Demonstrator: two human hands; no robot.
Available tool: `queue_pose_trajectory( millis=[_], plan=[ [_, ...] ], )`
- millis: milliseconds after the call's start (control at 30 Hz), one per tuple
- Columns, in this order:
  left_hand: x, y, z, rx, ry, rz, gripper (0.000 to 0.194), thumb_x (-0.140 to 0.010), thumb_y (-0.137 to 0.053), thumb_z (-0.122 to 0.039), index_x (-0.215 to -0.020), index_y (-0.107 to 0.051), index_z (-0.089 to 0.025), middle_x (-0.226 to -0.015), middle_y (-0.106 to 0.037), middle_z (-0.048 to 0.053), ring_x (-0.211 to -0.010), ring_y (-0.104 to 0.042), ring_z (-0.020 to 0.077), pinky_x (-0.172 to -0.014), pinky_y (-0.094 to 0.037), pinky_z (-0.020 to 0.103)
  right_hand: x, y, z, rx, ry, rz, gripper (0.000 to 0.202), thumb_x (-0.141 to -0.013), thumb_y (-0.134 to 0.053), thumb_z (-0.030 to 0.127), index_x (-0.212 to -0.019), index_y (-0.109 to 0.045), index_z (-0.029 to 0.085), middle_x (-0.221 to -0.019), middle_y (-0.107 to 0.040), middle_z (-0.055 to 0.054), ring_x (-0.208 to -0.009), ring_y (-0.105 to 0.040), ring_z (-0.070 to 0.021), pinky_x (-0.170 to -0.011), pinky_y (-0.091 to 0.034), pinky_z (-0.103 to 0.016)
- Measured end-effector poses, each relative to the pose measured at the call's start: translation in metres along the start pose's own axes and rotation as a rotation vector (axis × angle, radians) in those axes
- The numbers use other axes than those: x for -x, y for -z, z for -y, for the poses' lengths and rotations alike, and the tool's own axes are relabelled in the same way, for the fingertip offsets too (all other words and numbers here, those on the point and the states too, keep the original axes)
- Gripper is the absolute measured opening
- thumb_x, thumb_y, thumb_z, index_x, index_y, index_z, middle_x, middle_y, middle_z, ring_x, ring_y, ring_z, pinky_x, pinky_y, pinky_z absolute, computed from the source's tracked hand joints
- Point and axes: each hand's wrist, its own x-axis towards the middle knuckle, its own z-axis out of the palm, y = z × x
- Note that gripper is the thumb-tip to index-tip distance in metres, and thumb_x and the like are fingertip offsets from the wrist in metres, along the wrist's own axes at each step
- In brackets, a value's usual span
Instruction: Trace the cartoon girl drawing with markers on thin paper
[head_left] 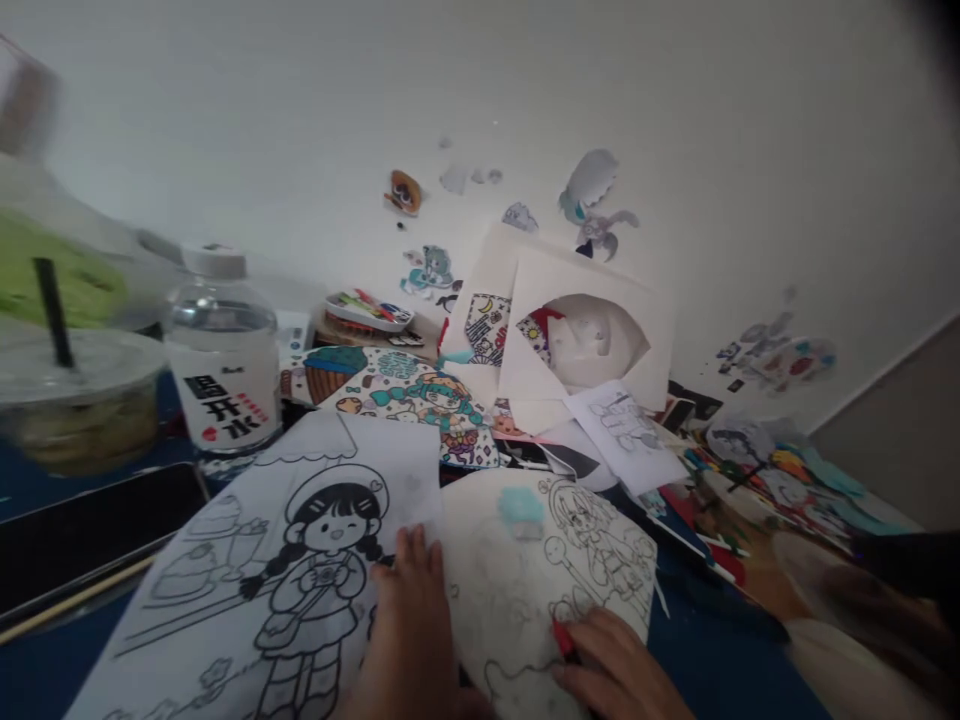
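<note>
My left hand (411,625) lies with fingers stretched out on the right edge of a colouring sheet (199,500). That sheet has a printed winking figure with braids and a beret, with cakes and drinks beside it. My right hand (619,665) is closed around a red and dark pen (563,638); its tip is hidden. Under this hand is a rounded paper cutout (480,560) with black line drawings, faint sketch marks and a light blue patch (520,508). Behind both papers lies a coloured drawing (405,385) of a figure with teal hair.
On the left stand a water bottle (221,370) and a lidded cup with a black straw (82,385), near a dark phone (97,530) and a wooden stick (75,600). Cut paper sheets (645,320) lean against the wall. Pens and scraps clutter the right.
</note>
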Motion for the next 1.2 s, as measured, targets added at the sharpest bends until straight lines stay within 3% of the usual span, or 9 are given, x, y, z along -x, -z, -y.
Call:
queue_pose_trajectory(
  millis=[133,200,300,433,500,600,733,900,1200],
  plan=[
    [0.001,0.001,-0.001,-0.007,-0.001,-0.01,0.109,-0.056,-0.067,-0.072,-0.132,-0.031,-0.004,-0.14,-0.024,0.027,-0.134,-0.031,0.0407,-0.102,-0.039,0.051,-0.005,0.0,-0.011,-0.069,-0.016,-0.022,0.043,-0.086,-0.055,0.055,-0.12,-0.06,0.029,-0.108,-0.071,-0.012,-0.1,-0.067,-0.0289,-0.081,-0.057,-0.035],
    [0.0,0.001,-0.001,-0.015,-0.008,-0.014,0.107,-0.055,-0.072,-0.066,-0.133,-0.031,-0.004,-0.141,-0.025,0.027,-0.134,-0.032,0.0413,-0.102,-0.038,0.052,-0.008,0.001,-0.011,-0.179,-0.055,-0.088,0.038,-0.086,-0.052,0.058,-0.109,-0.064,0.03,-0.099,-0.072,-0.011,-0.093,-0.068,-0.0272,-0.081,-0.056,-0.035],
    [-0.003,-0.001,-0.002,0.002,-0.014,0.061,0.112,-0.056,-0.064,-0.075,-0.133,-0.026,-0.003,-0.142,-0.018,0.028,-0.135,-0.026,0.0426,-0.104,-0.035,0.055,-0.018,0.009,-0.008,-0.363,-0.125,-0.149,0.03,-0.091,-0.047,0.052,-0.089,-0.065,0.028,-0.08,-0.068,-0.007,-0.079,-0.069,-0.0233,-0.086,-0.053,-0.037],
    [-0.006,-0.002,-0.003,0.007,-0.009,0.115,0.116,-0.057,-0.057,-0.081,-0.134,-0.022,-0.001,-0.142,-0.014,0.029,-0.137,-0.022,0.0431,-0.105,-0.033,0.056,-0.046,0.018,-0.009,-0.617,-0.405,-0.166,0.029,-0.095,-0.046,0.042,-0.114,-0.058,0.025,-0.081,-0.068,-0.007,-0.074,-0.067,-0.0203,-0.064,-0.056,-0.029],
    [-0.007,-0.002,-0.003,0.0,-0.009,0.112,0.113,-0.059,-0.059,-0.077,-0.134,-0.022,-0.002,-0.142,-0.015,0.029,-0.137,-0.023,0.0426,-0.104,-0.033,0.056,-0.064,0.014,-0.014,-0.716,-0.389,-0.108,0.022,-0.089,-0.056,0.04,-0.101,-0.062,0.023,-0.089,-0.066,-0.008,-0.079,-0.065,-0.0198,-0.068,-0.055,-0.03],
    [-0.006,-0.001,-0.001,-0.002,-0.015,0.131,0.112,-0.059,-0.062,-0.074,-0.134,-0.022,-0.002,-0.142,-0.014,0.029,-0.136,-0.023,0.0433,-0.103,-0.034,0.057,-0.084,0.0,-0.022,-0.804,-0.429,-0.21,0.025,-0.083,-0.063,0.043,-0.077,-0.061,0.019,-0.072,-0.062,-0.003,-0.067,-0.062,-0.016,-0.061,-0.052,-0.026],
    [0.0,0.004,0.001,-0.064,-0.039,-0.042,0.103,-0.062,-0.061,-0.073,-0.13,-0.035,0.0,-0.138,-0.029,0.031,-0.13,-0.036,0.0437,-0.096,-0.041,0.054,-0.09,-0.014,-0.024,-1.048,-0.559,-0.204,0.034,-0.081,-0.063,0.051,-0.074,-0.053,0.019,-0.054,-0.056,0.003,-0.042,-0.05,-0.0094,-0.041,-0.04,-0.019],
    [0.002,0.014,0.001,-0.084,-0.043,-0.133,0.101,-0.056,-0.069,-0.068,-0.124,-0.043,0.003,-0.132,-0.04,0.032,-0.124,-0.046,0.0431,-0.088,-0.046,0.049,-0.083,-0.018,-0.018,-0.995,-0.577,-0.208,0.041,-0.076,-0.066,0.051,-0.059,-0.047,0.019,-0.052,-0.053,0.004,-0.039,-0.043,-0.0074,-0.038,-0.034,-0.019],
    [-0.002,0.003,-0.003,-0.089,-0.035,-0.039,0.103,-0.06,-0.067,-0.066,-0.129,-0.035,0.003,-0.136,-0.03,0.033,-0.129,-0.038,0.0447,-0.092,-0.043,0.053,-0.089,-0.023,-0.007,-0.717,-0.428,-0.011,0.037,-0.081,-0.057,0.032,-0.051,-0.039,0.019,-0.047,-0.044,0.005,-0.045,-0.04,-0.0081,-0.044,-0.03,-0.02]
  ],
)
